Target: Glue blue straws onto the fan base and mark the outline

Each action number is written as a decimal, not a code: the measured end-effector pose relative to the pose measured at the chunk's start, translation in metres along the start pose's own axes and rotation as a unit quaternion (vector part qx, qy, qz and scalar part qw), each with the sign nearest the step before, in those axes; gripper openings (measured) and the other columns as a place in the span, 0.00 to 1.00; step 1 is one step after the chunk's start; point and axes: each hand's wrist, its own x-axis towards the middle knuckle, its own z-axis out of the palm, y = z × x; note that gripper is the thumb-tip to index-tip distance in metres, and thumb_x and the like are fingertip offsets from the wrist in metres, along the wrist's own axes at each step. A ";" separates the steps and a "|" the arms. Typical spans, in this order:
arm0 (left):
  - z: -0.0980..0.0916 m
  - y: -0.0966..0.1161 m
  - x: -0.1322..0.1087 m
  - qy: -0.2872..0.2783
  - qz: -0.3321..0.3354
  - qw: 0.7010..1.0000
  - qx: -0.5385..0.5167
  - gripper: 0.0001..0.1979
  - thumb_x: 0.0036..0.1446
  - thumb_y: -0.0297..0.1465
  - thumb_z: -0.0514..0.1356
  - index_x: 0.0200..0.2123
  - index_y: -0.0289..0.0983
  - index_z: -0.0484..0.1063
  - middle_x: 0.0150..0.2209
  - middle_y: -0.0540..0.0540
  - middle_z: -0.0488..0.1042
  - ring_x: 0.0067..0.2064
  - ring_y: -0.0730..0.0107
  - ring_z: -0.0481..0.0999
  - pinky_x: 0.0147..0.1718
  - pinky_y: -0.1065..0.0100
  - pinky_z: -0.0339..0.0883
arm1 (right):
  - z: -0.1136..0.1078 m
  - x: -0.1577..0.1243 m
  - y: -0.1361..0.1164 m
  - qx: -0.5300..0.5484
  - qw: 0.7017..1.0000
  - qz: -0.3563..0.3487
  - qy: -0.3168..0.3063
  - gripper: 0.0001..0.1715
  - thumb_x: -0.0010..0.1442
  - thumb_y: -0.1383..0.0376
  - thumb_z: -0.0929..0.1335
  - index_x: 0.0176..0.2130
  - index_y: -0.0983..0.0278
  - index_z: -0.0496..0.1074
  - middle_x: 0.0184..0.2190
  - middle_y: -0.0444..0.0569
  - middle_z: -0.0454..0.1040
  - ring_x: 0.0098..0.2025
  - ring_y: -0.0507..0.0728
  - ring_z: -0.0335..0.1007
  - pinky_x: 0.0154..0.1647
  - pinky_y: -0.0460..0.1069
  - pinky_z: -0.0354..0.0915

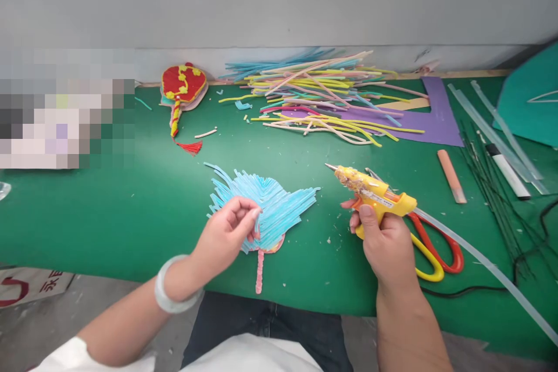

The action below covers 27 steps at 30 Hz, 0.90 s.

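Observation:
My left hand [233, 221] is over the lower left part of a fan-shaped piece [279, 209] covered with light blue fuzzy strips. Its thumb and fingers are pinched together; whatever they hold cannot be told from the blue behind. A pink wrapped handle [260, 273] points from the piece toward the table's front edge, and some strips stick out past its outline. To the right, my right hand [386, 241] grips a yellow hot glue gun [370, 192], nozzle pointing left, a long clear glue stick [479, 258] trailing from its back. Scissors [453, 250] with red and yellow handles lie partly behind that hand.
Several coloured pipe cleaners [314, 84] are heaped at the back over purple sheet [449, 116]. A red and yellow fan [183, 81] with a tassel lies back left. On the right are an orange stick-shaped piece [451, 174], a marker [508, 171], dark wires [492, 197] and a black cord [471, 290].

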 end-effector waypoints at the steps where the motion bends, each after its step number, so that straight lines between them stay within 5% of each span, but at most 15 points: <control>1: 0.005 -0.003 -0.009 -0.014 -0.020 1.000 -0.007 0.14 0.60 0.43 0.58 0.35 0.38 0.68 0.21 0.53 0.73 0.23 0.72 0.73 0.25 0.70 0.68 | 0.000 0.000 0.000 0.000 1.000 0.001 -0.001 0.24 0.65 0.46 0.64 0.39 0.63 0.74 0.26 0.46 0.72 0.25 0.52 0.64 0.25 0.47 0.63; 6: 0.016 -0.009 -0.025 -0.028 -0.015 0.996 0.087 0.11 0.60 0.41 0.57 0.35 0.39 0.69 0.28 0.49 0.77 0.31 0.68 0.77 0.30 0.69 0.70 | 0.000 -0.001 0.000 -0.009 1.000 -0.008 -0.004 0.25 0.65 0.45 0.64 0.40 0.63 0.75 0.26 0.46 0.71 0.25 0.52 0.64 0.25 0.47 0.63; 12: 0.015 -0.007 -0.014 -0.078 0.113 0.969 0.205 0.10 0.60 0.33 0.57 0.29 0.39 0.75 0.37 0.45 0.73 0.41 0.66 0.74 0.43 0.65 0.68 | 0.000 -0.001 -0.003 0.002 1.000 -0.013 0.002 0.27 0.65 0.44 0.63 0.39 0.63 0.76 0.25 0.46 0.70 0.25 0.52 0.64 0.26 0.47 0.64; 21: 0.016 -0.007 0.016 -0.193 0.139 0.914 0.328 0.10 0.60 0.31 0.59 0.31 0.40 0.80 0.30 0.48 0.68 0.36 0.65 0.69 0.37 0.65 0.62 | 0.000 0.000 -0.002 0.010 1.000 -0.001 0.007 0.28 0.63 0.43 0.65 0.38 0.63 0.76 0.25 0.45 0.71 0.24 0.51 0.64 0.25 0.48 0.63; 27: 0.017 -0.004 0.022 -0.238 0.177 0.865 0.404 0.08 0.59 0.29 0.59 0.33 0.40 0.80 0.33 0.47 0.70 0.37 0.65 0.70 0.42 0.63 0.60 | 0.001 0.000 -0.002 0.019 1.000 -0.010 0.009 0.27 0.63 0.43 0.65 0.37 0.63 0.75 0.25 0.45 0.71 0.23 0.51 0.64 0.24 0.47 0.64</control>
